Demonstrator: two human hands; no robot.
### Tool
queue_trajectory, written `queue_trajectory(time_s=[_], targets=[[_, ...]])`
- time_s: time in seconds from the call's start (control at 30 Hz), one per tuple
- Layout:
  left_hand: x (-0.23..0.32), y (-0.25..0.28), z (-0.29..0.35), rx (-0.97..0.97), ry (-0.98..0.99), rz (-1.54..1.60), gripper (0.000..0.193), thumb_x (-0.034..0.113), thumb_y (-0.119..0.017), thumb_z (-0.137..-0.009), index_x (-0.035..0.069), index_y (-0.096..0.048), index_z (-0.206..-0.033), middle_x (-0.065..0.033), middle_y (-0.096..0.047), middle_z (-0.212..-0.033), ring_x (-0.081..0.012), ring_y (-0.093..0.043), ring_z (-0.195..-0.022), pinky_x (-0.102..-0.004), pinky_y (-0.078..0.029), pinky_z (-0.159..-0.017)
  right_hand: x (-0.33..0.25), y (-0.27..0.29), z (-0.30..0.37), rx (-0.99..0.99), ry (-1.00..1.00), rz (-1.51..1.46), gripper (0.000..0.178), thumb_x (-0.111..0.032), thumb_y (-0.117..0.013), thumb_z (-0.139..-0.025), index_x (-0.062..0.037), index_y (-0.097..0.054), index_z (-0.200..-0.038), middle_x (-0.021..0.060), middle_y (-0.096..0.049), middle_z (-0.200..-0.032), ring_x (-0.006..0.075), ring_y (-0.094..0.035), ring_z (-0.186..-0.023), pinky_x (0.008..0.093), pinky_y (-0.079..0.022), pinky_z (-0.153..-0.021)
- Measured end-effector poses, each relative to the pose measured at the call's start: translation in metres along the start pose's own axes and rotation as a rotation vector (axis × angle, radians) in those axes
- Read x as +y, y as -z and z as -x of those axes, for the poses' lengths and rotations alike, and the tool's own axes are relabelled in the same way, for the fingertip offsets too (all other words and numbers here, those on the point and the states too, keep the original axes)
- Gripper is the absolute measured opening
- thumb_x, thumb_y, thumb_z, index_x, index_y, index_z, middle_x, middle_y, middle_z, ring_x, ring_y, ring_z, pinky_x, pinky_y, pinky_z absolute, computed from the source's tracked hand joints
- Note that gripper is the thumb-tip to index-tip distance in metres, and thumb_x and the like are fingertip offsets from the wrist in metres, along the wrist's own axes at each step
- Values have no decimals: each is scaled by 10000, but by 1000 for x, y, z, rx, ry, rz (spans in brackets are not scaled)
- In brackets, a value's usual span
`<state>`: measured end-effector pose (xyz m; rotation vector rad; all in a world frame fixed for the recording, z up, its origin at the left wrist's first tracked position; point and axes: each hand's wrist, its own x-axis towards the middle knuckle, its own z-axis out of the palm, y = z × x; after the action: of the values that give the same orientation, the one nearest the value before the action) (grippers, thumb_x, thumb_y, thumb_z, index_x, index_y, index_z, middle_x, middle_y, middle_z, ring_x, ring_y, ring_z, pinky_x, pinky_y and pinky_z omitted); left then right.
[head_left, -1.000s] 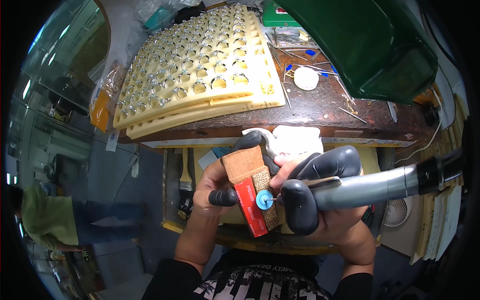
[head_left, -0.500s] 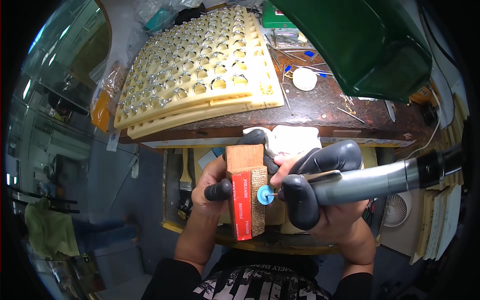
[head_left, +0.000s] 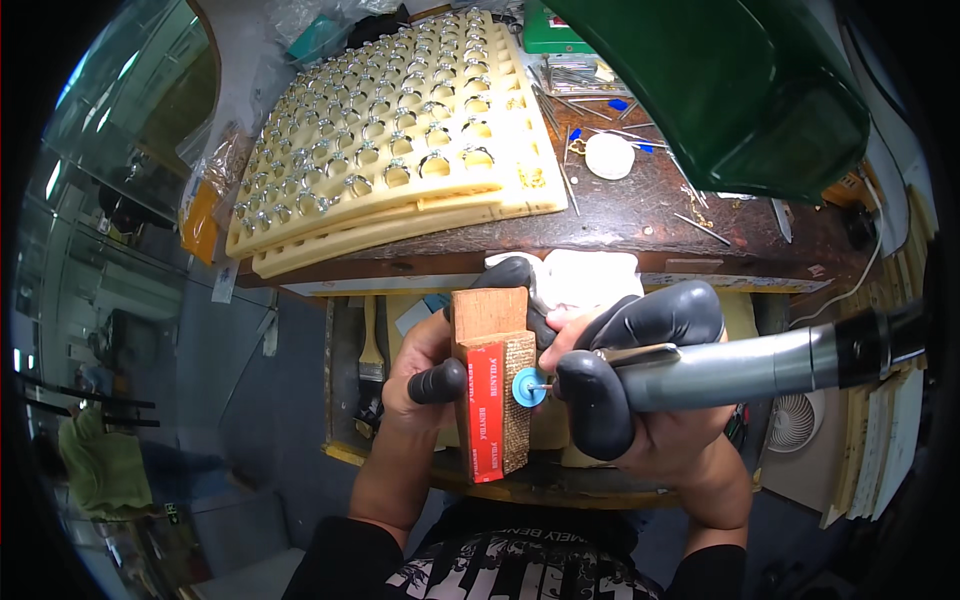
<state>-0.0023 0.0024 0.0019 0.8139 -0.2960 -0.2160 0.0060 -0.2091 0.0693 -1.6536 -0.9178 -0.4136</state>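
So from my end, the foam trays point(head_left: 400, 140) full of rings sit up at 11 o'clock on the workbench point(head_left: 640, 215). Below that, my left hand point(head_left: 425, 375) is wrapped tight round a wooden block point(head_left: 497, 385) with a red strip down its side, held upright dead centre. A small blue disc point(head_left: 529, 386) touches the block's right face. At 3 o'clock my right hand point(head_left: 640, 400), black finger covers on, is clamped on the grey rotary handpiece point(head_left: 740, 370) driving that disc. Green lamp hood point(head_left: 720, 80) up at 1 o'clock
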Motion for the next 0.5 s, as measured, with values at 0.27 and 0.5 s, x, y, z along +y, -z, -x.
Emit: queue_trajectory(time_s=[0.27,0.5], targets=[[1,-3,0,2,8,-3,766,294,-717,-856,-97,-383,-1423,-278,-562,-1316,-348,-624,-1166,-477,-524,-982,-4,5,1,-56,-38,132,180,-5,-678,-894,57,-644,-1060,155,-678,-863,268,-697,-829,502,-581,-838],[2,-5,0,16,9,1,783,301,-726,-847,-98,-380,-1424,-277,-555,-1324,-343,-623,-1168,-473,-525,-982,-5,4,-1,-48,-35,118,156,-3,-678,-894,58,-651,-1035,146,-678,-837,263,-698,-815,499,-584,-827]])
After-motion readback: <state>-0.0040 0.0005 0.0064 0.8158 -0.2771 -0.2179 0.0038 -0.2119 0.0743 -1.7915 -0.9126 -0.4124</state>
